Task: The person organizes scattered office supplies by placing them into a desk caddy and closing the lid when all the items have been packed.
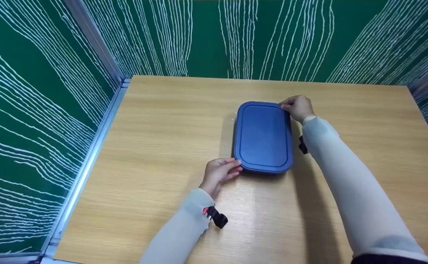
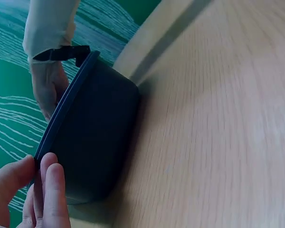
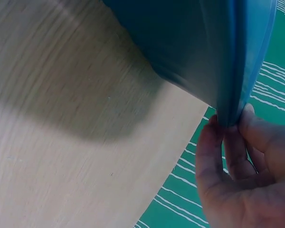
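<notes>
A blue rectangular lidded food container (image 1: 263, 137) with rounded corners stands on the wooden table, its lid lying flat on top. At its near left corner my left hand (image 1: 220, 173) pinches the lid's rim, thumb above and fingers beneath. My right hand (image 1: 299, 107) pinches the rim at the far right corner. From the left wrist view, the container's dark side wall (image 2: 97, 128) slopes down to the table. In the right wrist view, thumb and fingers of the right hand (image 3: 247, 166) meet at the rim's corner. What the container holds is hidden.
The wooden table (image 1: 155, 146) carries shadows of the container and arms. Green panels with white wavy lines (image 1: 206, 40) stand behind it and at both sides. A metal frame rail (image 1: 89, 161) runs along its left edge. Each wrist wears a black camera strap (image 1: 217, 217).
</notes>
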A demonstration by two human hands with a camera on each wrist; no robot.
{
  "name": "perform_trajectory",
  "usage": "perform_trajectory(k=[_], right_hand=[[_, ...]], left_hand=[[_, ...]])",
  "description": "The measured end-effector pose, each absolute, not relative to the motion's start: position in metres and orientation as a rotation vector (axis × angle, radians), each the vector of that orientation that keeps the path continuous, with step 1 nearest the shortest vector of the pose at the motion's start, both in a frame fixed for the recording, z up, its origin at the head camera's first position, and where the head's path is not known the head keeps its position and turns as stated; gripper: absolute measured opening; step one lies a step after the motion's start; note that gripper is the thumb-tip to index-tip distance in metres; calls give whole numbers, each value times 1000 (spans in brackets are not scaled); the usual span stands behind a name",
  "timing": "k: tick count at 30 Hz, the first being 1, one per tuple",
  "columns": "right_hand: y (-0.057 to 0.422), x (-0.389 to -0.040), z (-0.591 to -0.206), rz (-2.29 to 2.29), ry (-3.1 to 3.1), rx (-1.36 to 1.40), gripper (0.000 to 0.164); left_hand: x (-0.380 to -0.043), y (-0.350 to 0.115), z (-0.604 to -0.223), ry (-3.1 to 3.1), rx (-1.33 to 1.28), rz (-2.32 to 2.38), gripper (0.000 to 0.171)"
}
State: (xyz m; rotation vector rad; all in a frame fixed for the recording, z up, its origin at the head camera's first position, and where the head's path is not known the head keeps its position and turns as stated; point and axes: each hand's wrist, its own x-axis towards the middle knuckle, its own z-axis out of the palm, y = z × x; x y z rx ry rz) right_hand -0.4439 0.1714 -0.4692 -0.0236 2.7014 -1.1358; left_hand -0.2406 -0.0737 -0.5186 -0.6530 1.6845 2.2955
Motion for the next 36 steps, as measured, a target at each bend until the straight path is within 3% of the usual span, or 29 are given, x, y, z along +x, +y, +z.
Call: perform_trajectory(k=[3, 7, 12, 17, 22, 25, 31, 36], right_hand=[[174, -435, -476, -1145, 2767, -68, 31], [169, -414, -494, -1111, 2913, -241, 45], [153, -384, -515, -1073, 2958, -314, 56], [116, -377, -525, -1026, 2981, -331, 54], [90, -379, -525, -990, 3009, -381, 54], [87, -370, -525, -987, 3016, -399, 58], [104, -318, -530, -1129, 2910, -288, 67], [108, -320, -530, -1123, 2934, -263, 70]], left_hand=[[-244, -78, -508, 2166, -410, 1998, 25], [-264, -79, -493, 2936, 6, 1199, 48], [-316, -68, -497, 3058, 346, 627, 71], [-347, -80, -513, 2999, 238, 506, 80], [-347, -99, -519, 3046, 163, 557, 83], [-335, -102, -519, 3088, 150, 545, 82], [-282, -84, -524, 3061, 63, 662, 86], [-282, -75, -527, 3080, 15, 637, 95]])
